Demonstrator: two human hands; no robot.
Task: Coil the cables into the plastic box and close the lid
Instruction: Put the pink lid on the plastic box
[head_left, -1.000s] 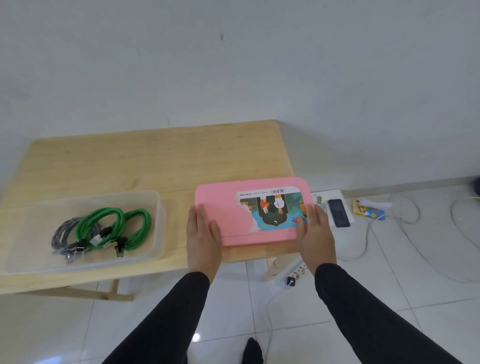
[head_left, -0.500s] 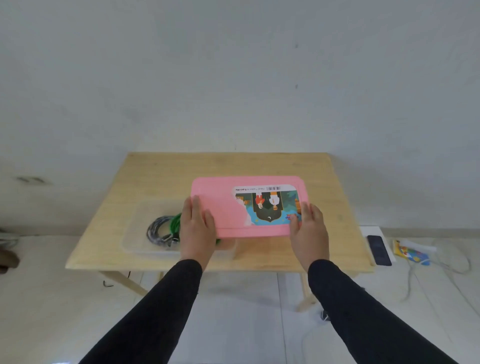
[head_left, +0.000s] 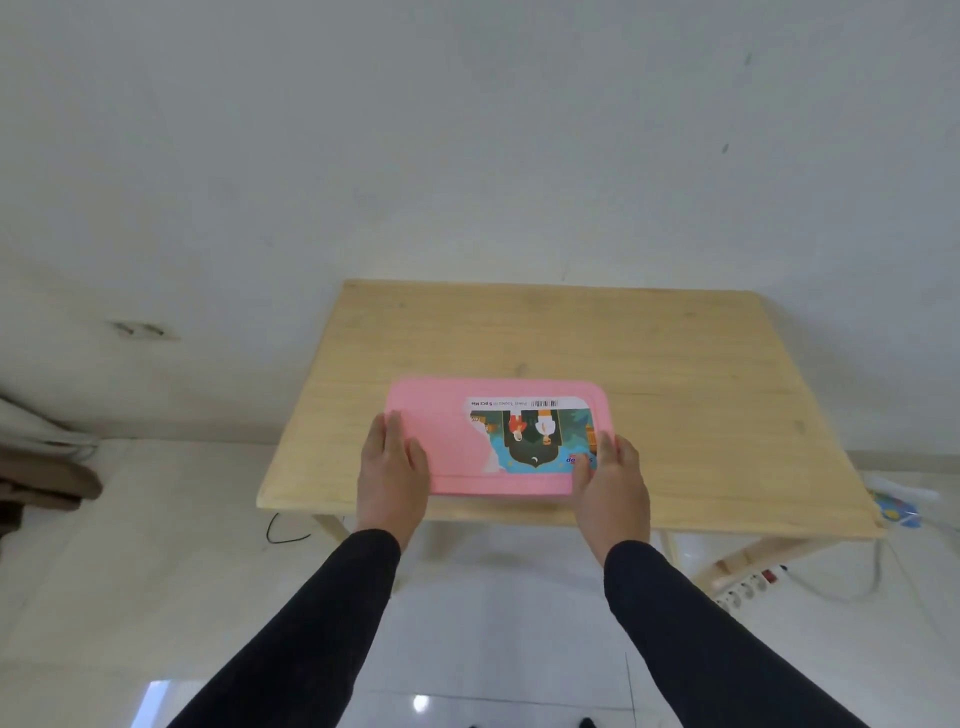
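A pink lid with a colourful sticker lies flat near the front edge of the wooden table. It covers the clear plastic box and the coiled cables, which are hidden beneath it. My left hand rests on the lid's near left corner with its fingers flat along the left end. My right hand holds the near right corner in the same way, fingers laid over the sticker's edge. Both black sleeves reach in from below.
A white power strip with its cord lies on the tiled floor under the table's right side. A colourful packet sits past the right edge. A thin black wire loops by the left leg. Dark clutter stands at far left.
Both hands carried the pink lid leftward from beside the box to over it. The box and its green and grey cables, visible before, are now covered.
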